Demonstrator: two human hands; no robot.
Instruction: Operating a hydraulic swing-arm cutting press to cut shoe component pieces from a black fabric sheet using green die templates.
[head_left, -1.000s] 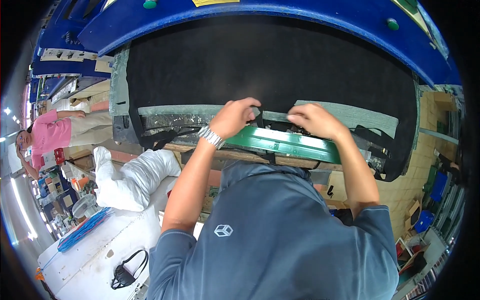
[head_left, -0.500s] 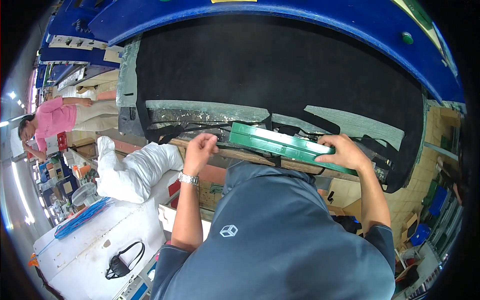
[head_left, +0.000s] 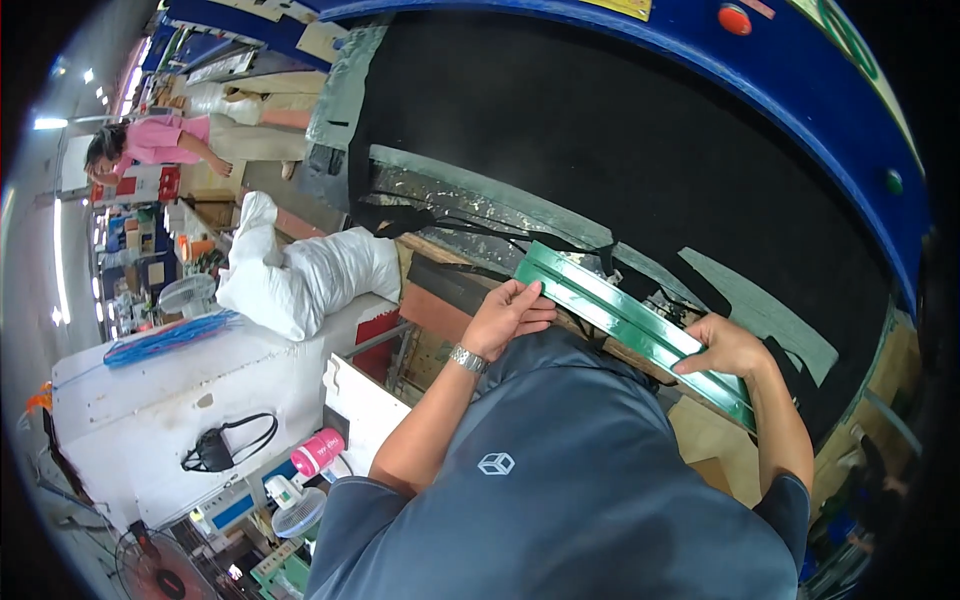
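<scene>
A long green grooved bar (head_left: 620, 318), shiny and slanting down to the right, lies over the near edge of the black-covered work bed. My right hand (head_left: 728, 350) grips it toward its right end, thumb on the near side. At the bar's left end, my left hand (head_left: 508, 318) has its fingers curled, with thumb and forefinger pinching the near corner. Black strips (head_left: 470, 222) of sheet lie tangled just beyond the bar, partly covered by it.
Black sheet (head_left: 600, 130) covers the bed, under a blue machine frame (head_left: 840, 150) with a red button (head_left: 734, 19). To the left, a white sack (head_left: 320, 275) rests on a white table (head_left: 130, 400) with a black bag (head_left: 215, 450). A person in pink (head_left: 160, 140) stands farther off.
My view has swung to the right. My left hand, earlier apart from the green bar, has come to its left end. The bar now slants more steeply, still in my right hand.
</scene>
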